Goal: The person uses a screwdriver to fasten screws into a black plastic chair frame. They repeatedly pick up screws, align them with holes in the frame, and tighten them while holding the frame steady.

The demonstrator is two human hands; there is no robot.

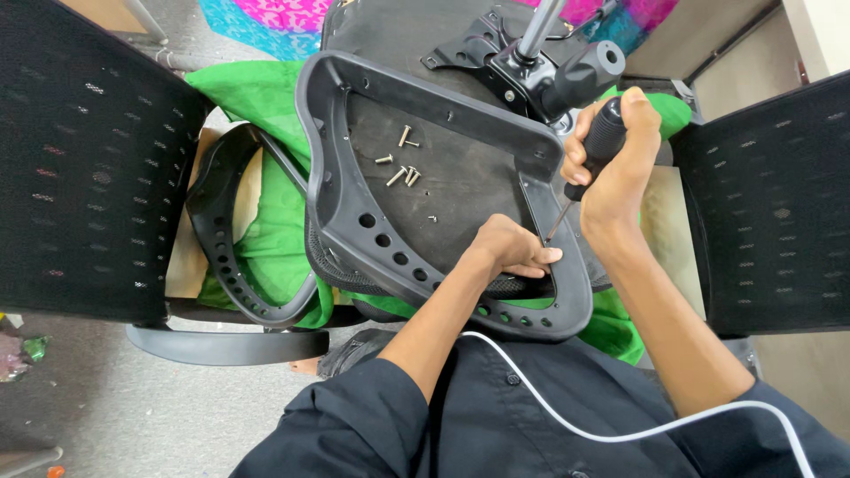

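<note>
Two hands at the chair frame [354, 221]: right hand [615, 164] gripping a screwdriver [591, 150], left hand [509, 248] pinched beside its tip.

No packages, labels, signs, screens.

There is a single view, from the camera worn on the person's head. It looks steeply down and slightly forward, over the dark shirt front at the bottom edge and out along both forearms. It sits close, about at arm's reach from the upturned chair seat [443, 177] that fills the middle of the frame. Black mesh chair backs [88, 159] crowd the left and right edges, with grey floor [133, 416] at lower left.
</note>
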